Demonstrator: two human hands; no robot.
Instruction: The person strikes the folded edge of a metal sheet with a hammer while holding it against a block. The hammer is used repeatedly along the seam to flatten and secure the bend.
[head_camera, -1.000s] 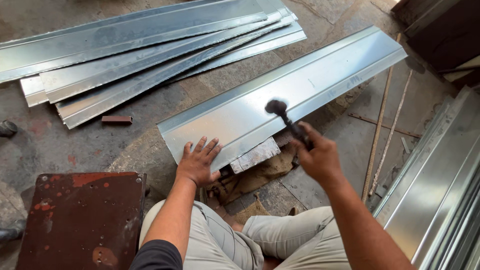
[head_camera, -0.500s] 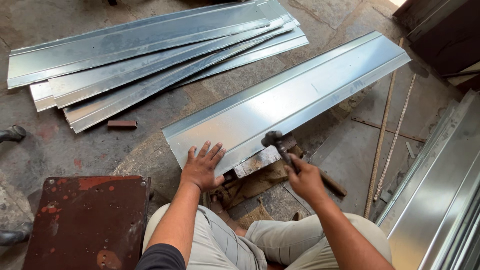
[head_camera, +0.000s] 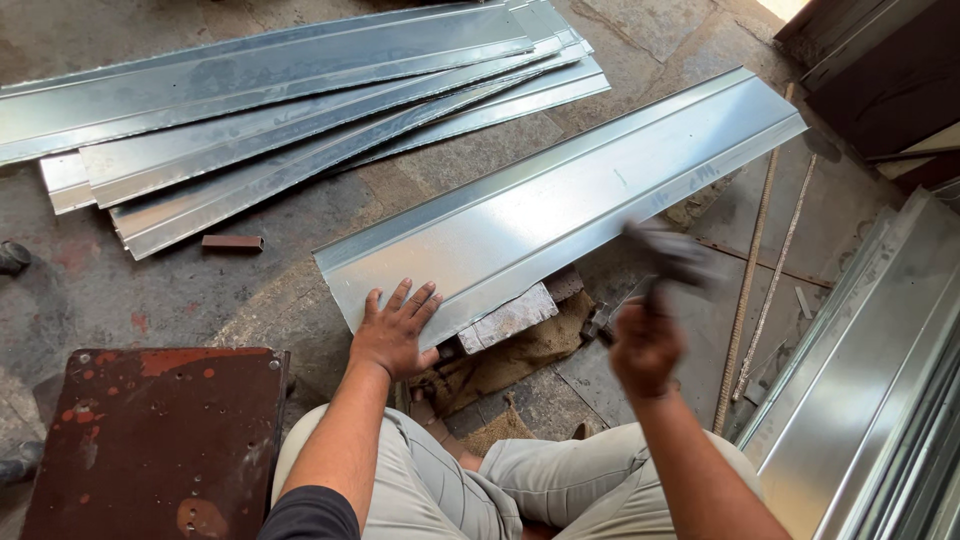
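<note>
Up comes the hammer (head_camera: 672, 255) again, blurred, right hand (head_camera: 645, 345) clenched round its handle!
Left hand (head_camera: 395, 325) presses flat, fingers spread, on the metal sheet (head_camera: 560, 200) (stacked sheets (head_camera: 280, 110) at eleven o'clock, rusty stool (head_camera: 150, 440) at eight).

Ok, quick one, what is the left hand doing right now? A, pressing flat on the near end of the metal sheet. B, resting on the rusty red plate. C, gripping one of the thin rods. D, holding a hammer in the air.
A: the left hand lies palm down with fingers spread on the near end of the metal sheet, while the right hand holds the blurred hammer.
</note>
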